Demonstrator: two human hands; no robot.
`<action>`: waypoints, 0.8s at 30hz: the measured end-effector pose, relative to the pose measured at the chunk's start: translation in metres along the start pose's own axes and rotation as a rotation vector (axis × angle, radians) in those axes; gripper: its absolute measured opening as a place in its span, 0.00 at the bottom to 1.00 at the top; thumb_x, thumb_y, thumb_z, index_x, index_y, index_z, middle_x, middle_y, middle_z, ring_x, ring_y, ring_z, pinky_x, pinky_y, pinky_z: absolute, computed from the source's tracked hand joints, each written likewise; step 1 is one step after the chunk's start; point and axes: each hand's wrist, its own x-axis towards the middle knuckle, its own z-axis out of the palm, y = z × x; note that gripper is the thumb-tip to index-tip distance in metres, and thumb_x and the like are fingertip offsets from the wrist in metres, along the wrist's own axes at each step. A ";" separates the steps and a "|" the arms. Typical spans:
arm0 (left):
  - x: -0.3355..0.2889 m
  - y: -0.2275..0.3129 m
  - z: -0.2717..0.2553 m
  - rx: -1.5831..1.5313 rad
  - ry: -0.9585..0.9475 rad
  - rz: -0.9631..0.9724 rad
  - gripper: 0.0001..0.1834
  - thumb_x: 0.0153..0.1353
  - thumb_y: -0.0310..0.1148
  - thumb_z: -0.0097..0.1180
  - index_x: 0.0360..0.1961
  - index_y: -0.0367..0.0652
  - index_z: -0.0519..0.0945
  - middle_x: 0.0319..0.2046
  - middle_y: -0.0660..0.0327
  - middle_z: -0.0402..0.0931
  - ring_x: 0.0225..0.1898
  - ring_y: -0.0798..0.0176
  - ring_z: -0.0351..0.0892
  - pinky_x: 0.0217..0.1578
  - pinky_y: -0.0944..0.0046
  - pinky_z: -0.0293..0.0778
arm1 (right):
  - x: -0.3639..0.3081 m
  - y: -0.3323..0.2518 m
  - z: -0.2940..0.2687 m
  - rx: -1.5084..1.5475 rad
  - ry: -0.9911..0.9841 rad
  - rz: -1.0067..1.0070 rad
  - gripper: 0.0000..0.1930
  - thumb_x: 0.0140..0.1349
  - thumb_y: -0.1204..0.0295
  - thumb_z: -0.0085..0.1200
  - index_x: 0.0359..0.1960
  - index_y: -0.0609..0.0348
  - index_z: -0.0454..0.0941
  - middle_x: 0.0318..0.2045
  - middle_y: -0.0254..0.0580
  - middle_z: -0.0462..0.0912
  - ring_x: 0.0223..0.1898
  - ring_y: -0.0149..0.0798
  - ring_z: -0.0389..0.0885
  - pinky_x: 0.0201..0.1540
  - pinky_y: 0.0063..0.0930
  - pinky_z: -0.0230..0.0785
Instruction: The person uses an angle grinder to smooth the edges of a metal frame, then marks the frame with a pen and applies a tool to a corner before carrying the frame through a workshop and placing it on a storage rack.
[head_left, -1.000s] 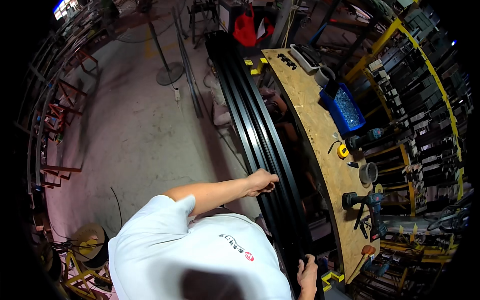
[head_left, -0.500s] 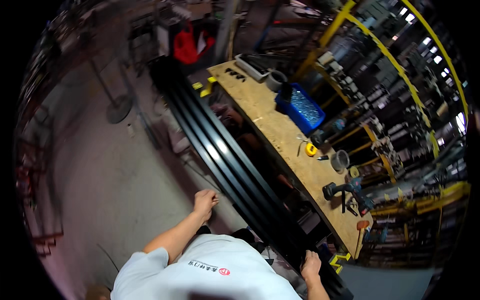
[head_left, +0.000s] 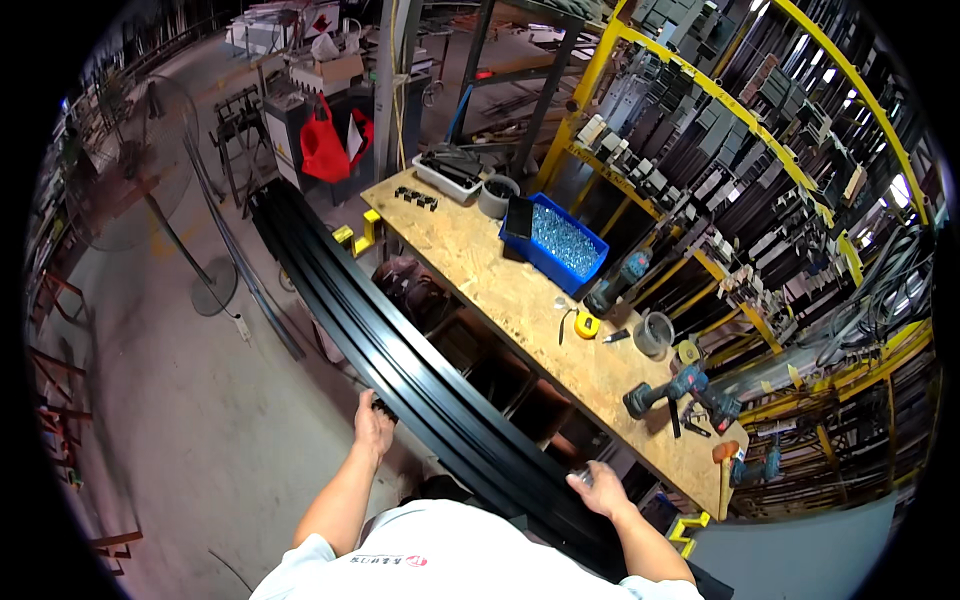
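Note:
Long black metal profiles (head_left: 400, 362) lie side by side, running diagonally from far left to near right in front of me. Beside their left edge, my left hand (head_left: 372, 430) is closed around a small dark piece, partly hidden by the fingers. My right hand (head_left: 603, 490) is over the right part of the profiles, fingers pinched together at something small and greyish. What that is, I cannot make out. Beyond the profiles, a wooden workbench (head_left: 470, 245) carries a blue bin (head_left: 548, 270) of small shiny screws and several small black parts (head_left: 416, 198).
On the bench are a yellow tape measure (head_left: 587, 325), a clear tub (head_left: 655, 335), a cordless drill (head_left: 655, 395) and an orange-headed mallet (head_left: 725, 453). Yellow racks (head_left: 700, 75) of profiles stand behind. A stand fan's base (head_left: 213, 287) is on the floor at left.
My left hand has come up to the profiles' left edge. The right hand has shifted from the profiles' near right side to farther along them. The head view has turned.

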 end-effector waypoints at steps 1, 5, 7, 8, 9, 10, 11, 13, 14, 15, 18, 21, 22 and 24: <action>0.005 0.002 0.001 -0.023 -0.025 0.000 0.26 0.70 0.50 0.56 0.57 0.40 0.77 0.55 0.57 0.81 0.57 0.54 0.78 0.65 0.54 0.68 | 0.011 0.001 0.007 0.044 -0.084 0.063 0.35 0.71 0.44 0.52 0.61 0.68 0.78 0.60 0.63 0.80 0.63 0.61 0.77 0.67 0.45 0.67; 0.021 0.008 0.006 0.011 0.085 0.011 0.23 0.71 0.48 0.55 0.56 0.42 0.78 0.55 0.59 0.82 0.57 0.57 0.80 0.66 0.55 0.70 | 0.046 0.016 0.015 0.318 -0.640 0.027 0.38 0.75 0.39 0.40 0.63 0.64 0.77 0.60 0.59 0.81 0.65 0.54 0.77 0.69 0.42 0.65; 0.028 0.008 0.010 0.035 0.138 0.102 0.22 0.71 0.47 0.56 0.56 0.42 0.79 0.54 0.59 0.83 0.56 0.58 0.81 0.65 0.57 0.71 | 0.055 0.018 0.018 0.357 -0.703 -0.016 0.41 0.74 0.36 0.39 0.64 0.64 0.77 0.63 0.63 0.78 0.69 0.59 0.72 0.72 0.44 0.60; 0.032 0.009 0.012 0.061 0.168 0.088 0.24 0.70 0.49 0.56 0.57 0.41 0.79 0.55 0.57 0.83 0.57 0.57 0.80 0.65 0.53 0.72 | 0.059 0.018 0.019 0.398 -0.728 -0.022 0.40 0.74 0.37 0.39 0.65 0.64 0.76 0.63 0.62 0.78 0.69 0.58 0.71 0.73 0.44 0.60; 0.034 0.010 0.014 0.050 0.122 0.047 0.24 0.70 0.50 0.56 0.56 0.41 0.79 0.55 0.57 0.82 0.57 0.55 0.80 0.65 0.51 0.72 | 0.063 0.017 0.019 0.449 -0.744 -0.045 0.40 0.74 0.37 0.40 0.66 0.64 0.75 0.64 0.62 0.77 0.70 0.57 0.71 0.73 0.44 0.59; 0.036 0.011 0.016 0.041 0.094 0.006 0.25 0.69 0.50 0.56 0.56 0.42 0.79 0.55 0.56 0.82 0.57 0.54 0.80 0.65 0.50 0.72 | 0.069 0.014 0.021 0.487 -0.750 -0.059 0.39 0.75 0.38 0.40 0.67 0.64 0.73 0.65 0.61 0.76 0.70 0.56 0.70 0.73 0.43 0.58; 0.036 0.011 0.016 0.009 0.082 -0.020 0.25 0.69 0.51 0.56 0.56 0.42 0.80 0.55 0.56 0.82 0.57 0.53 0.80 0.65 0.48 0.72 | 0.073 0.011 0.024 0.530 -0.734 -0.057 0.39 0.75 0.38 0.40 0.65 0.65 0.75 0.63 0.60 0.78 0.70 0.55 0.71 0.73 0.42 0.59; 0.036 0.010 0.018 0.016 0.061 -0.003 0.23 0.66 0.52 0.59 0.51 0.45 0.81 0.52 0.54 0.82 0.54 0.50 0.80 0.63 0.44 0.72 | 0.083 0.006 0.029 0.501 -0.812 0.025 0.40 0.75 0.38 0.39 0.65 0.67 0.76 0.65 0.60 0.78 0.71 0.54 0.70 0.74 0.39 0.58; 0.035 0.011 0.018 0.074 0.250 -0.034 0.20 0.65 0.49 0.60 0.48 0.45 0.81 0.49 0.56 0.83 0.50 0.53 0.81 0.59 0.46 0.76 | 0.084 0.004 0.031 0.461 -0.824 0.054 0.42 0.75 0.37 0.38 0.65 0.68 0.75 0.66 0.60 0.77 0.72 0.54 0.69 0.74 0.38 0.57; 0.034 0.010 0.018 0.062 0.191 0.005 0.17 0.65 0.46 0.61 0.46 0.46 0.81 0.45 0.59 0.84 0.47 0.56 0.83 0.55 0.48 0.79 | 0.086 0.004 0.032 0.442 -0.782 0.050 0.43 0.75 0.37 0.37 0.66 0.69 0.75 0.67 0.60 0.76 0.73 0.53 0.68 0.75 0.37 0.56; 0.036 0.007 0.022 -0.009 0.166 0.067 0.14 0.65 0.44 0.61 0.43 0.45 0.82 0.39 0.60 0.84 0.43 0.58 0.84 0.48 0.49 0.82 | 0.088 0.002 0.040 0.431 -0.800 0.187 0.44 0.75 0.36 0.39 0.68 0.71 0.71 0.68 0.62 0.74 0.74 0.52 0.67 0.74 0.37 0.57; 0.035 0.004 0.029 -0.010 0.251 0.078 0.14 0.62 0.42 0.62 0.42 0.43 0.82 0.39 0.59 0.84 0.42 0.58 0.84 0.46 0.49 0.82 | 0.086 0.007 0.048 0.380 -0.718 0.159 0.43 0.76 0.38 0.37 0.61 0.74 0.77 0.56 0.65 0.83 0.60 0.52 0.81 0.61 0.41 0.72; 0.034 0.005 0.032 0.007 0.292 0.110 0.14 0.60 0.41 0.62 0.40 0.41 0.82 0.39 0.57 0.83 0.42 0.58 0.84 0.45 0.49 0.82 | 0.086 0.010 0.051 0.301 -0.742 0.210 0.42 0.76 0.37 0.37 0.57 0.74 0.79 0.49 0.63 0.85 0.51 0.50 0.84 0.52 0.41 0.75; 0.030 0.006 0.039 -0.029 0.300 0.157 0.15 0.59 0.38 0.64 0.38 0.36 0.82 0.37 0.55 0.83 0.37 0.57 0.84 0.42 0.50 0.83 | 0.084 0.014 0.057 0.292 -0.667 0.156 0.43 0.75 0.36 0.37 0.49 0.75 0.81 0.33 0.54 0.85 0.31 0.45 0.84 0.31 0.41 0.74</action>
